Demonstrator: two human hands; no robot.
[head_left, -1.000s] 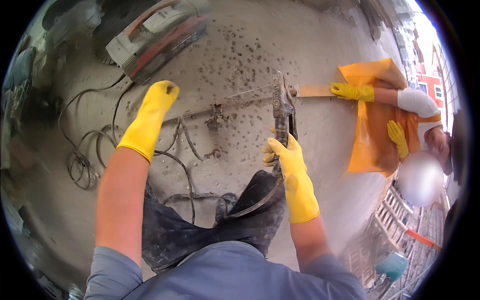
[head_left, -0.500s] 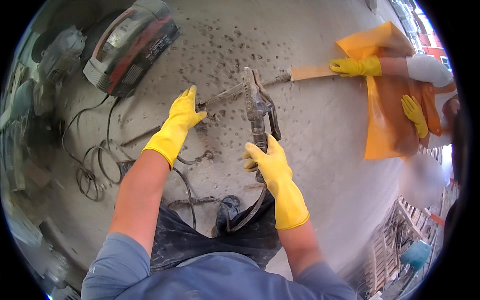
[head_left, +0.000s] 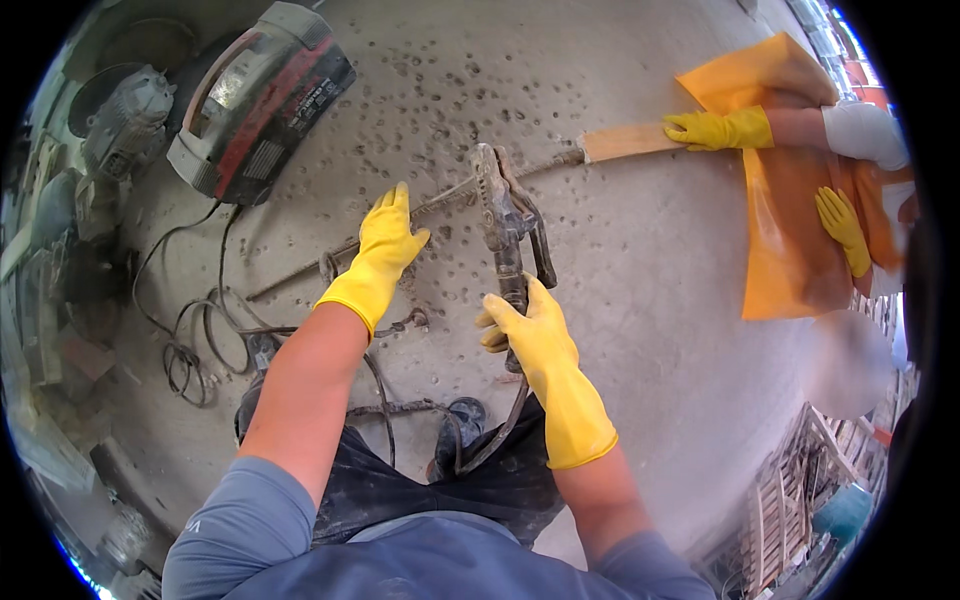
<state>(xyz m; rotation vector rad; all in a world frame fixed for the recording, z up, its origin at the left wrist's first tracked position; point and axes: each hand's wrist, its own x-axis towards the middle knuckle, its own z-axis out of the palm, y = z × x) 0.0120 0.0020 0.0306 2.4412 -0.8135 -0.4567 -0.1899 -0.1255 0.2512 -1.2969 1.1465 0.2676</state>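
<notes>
Pitted grey concrete floor (head_left: 640,250), seen from above. The right hand (head_left: 530,330), in a yellow glove, is clamped around the handle of a metal tool (head_left: 505,225) that stands on a thin rod (head_left: 440,205) lying across the floor. The left hand (head_left: 385,245) rests flat, fingers together, just beside the rod. A red power saw (head_left: 260,95) and loose cables (head_left: 200,330) crowd the left; bare floor lies to the right, up to a co-worker's gloved hand (head_left: 715,130) on a wooden slat (head_left: 625,142).
</notes>
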